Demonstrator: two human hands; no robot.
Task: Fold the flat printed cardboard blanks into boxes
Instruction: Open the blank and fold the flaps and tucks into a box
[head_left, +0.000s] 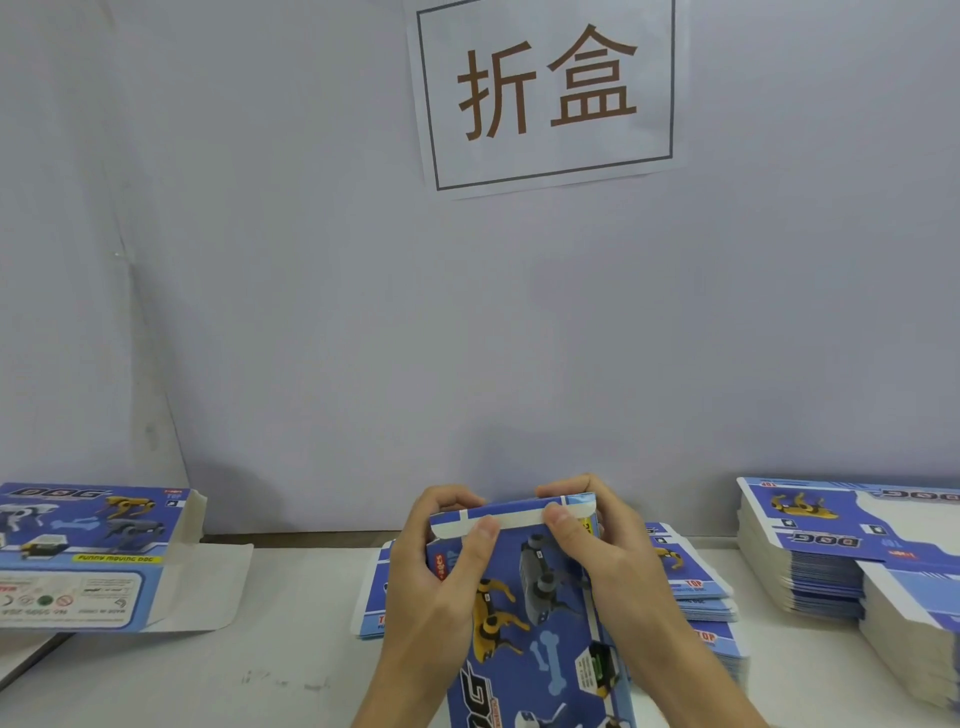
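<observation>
I hold a blue printed box (535, 629) with yellow and grey robot dogs on it, upright above the table in the lower middle. My left hand (436, 566) grips its left side, thumb pressing on the white end flap (514, 518) at the top. My right hand (597, 551) grips the right side, thumb on the same flap, fingers curled over the far top edge. The flap lies folded down along the box's upper end.
A low pile of flat blanks (696, 587) lies under and behind the box. A tall stack of blanks (841, 561) stands at the right. A folded box (88, 556) with open flaps lies at the left. A sign (545, 93) hangs on the grey wall.
</observation>
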